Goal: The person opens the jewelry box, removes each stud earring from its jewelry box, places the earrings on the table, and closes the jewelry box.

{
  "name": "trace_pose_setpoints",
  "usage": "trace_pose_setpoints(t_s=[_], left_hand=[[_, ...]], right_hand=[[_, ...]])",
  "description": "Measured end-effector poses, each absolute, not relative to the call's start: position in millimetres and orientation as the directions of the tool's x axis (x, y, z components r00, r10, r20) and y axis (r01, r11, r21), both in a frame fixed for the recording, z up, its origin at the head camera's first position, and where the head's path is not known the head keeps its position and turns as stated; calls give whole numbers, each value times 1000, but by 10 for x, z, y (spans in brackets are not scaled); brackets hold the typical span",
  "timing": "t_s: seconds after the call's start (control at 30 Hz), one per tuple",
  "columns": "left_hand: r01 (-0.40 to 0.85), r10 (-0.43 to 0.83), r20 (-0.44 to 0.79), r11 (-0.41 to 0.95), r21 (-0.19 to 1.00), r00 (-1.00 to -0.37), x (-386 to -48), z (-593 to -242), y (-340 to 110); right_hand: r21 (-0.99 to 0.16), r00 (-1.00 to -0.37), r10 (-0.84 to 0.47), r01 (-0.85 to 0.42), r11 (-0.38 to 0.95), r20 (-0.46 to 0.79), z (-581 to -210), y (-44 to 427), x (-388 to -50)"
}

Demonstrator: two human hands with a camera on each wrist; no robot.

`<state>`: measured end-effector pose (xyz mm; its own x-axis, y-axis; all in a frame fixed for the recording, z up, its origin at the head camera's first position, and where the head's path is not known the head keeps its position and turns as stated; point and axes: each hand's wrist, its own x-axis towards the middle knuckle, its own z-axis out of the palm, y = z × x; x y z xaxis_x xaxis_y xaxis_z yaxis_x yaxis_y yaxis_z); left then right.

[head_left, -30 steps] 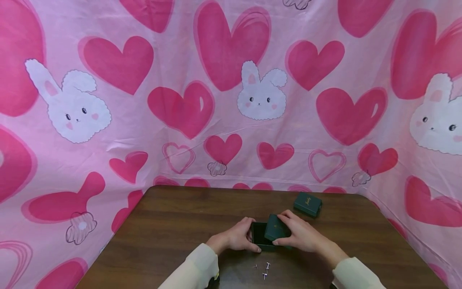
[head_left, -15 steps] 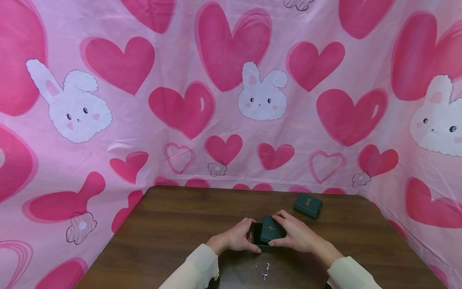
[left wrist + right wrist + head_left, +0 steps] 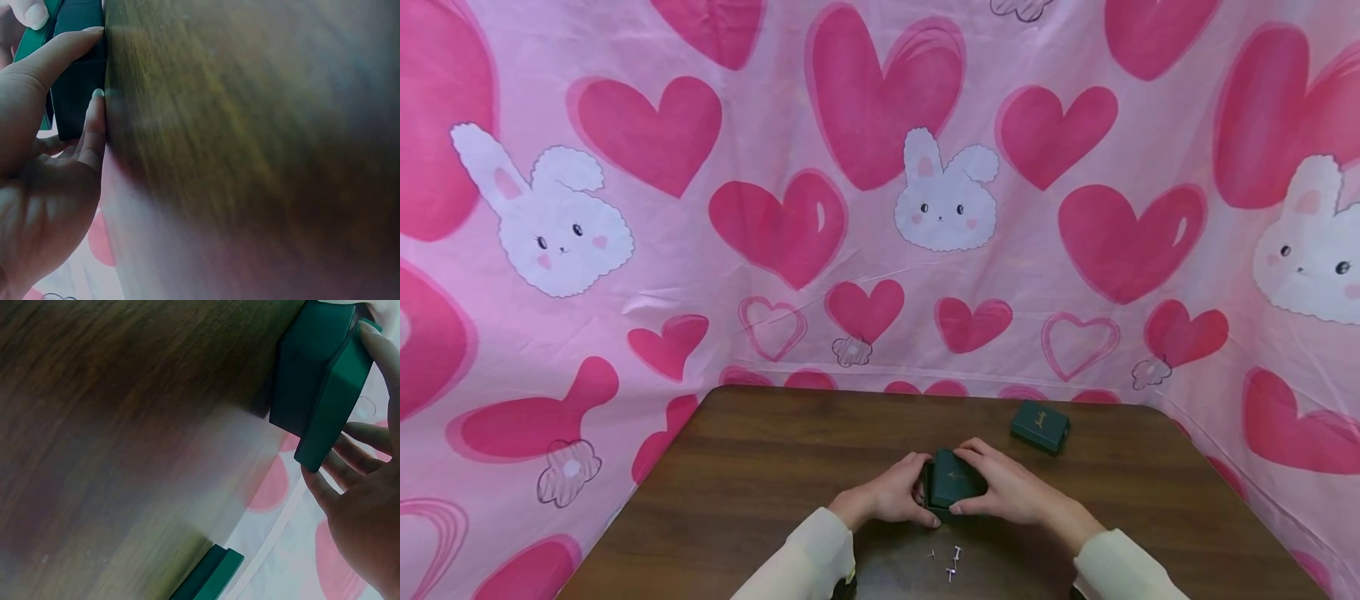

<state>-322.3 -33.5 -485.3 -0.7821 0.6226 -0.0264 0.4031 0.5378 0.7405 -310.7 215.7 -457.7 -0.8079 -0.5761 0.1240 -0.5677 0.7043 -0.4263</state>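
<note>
A dark green box base (image 3: pixel 305 372) stands on the table, gripped at its left side by my left hand (image 3: pixel 891 492). In the left wrist view the thumb and a finger press against the base's side. My right hand (image 3: pixel 1011 487) holds the green lid (image 3: pixel 957 479), marked with small gold lettering, by opposite edges. The lid lies over the base and looks slightly tilted and askew; it hides most of the opening. Between the forearms lie several small silvery T-shaped pieces (image 3: pixel 953 562), too small to identify.
A second dark green box (image 3: pixel 1040 425) with gold lettering sits lid-on behind the right hand. The wooden table (image 3: pixel 790 433) reaches back to a pink cloth backdrop (image 3: pixel 865 250) printed with hearts and rabbits, which also hangs along both sides.
My right hand has slid the lid leftward over the base, covering more of its opening. The left hand, the second box and the small silvery pieces stay in place.
</note>
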Motion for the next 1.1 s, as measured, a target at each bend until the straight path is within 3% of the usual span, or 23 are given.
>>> trace_pose_setpoints(t_s=[1.1], left_hand=[[457,644,4,538,708,-765,-3259,-4885,-346]], right_hand=[[-447,-767,-634,-605,659,103,-4641,2057,-3165]])
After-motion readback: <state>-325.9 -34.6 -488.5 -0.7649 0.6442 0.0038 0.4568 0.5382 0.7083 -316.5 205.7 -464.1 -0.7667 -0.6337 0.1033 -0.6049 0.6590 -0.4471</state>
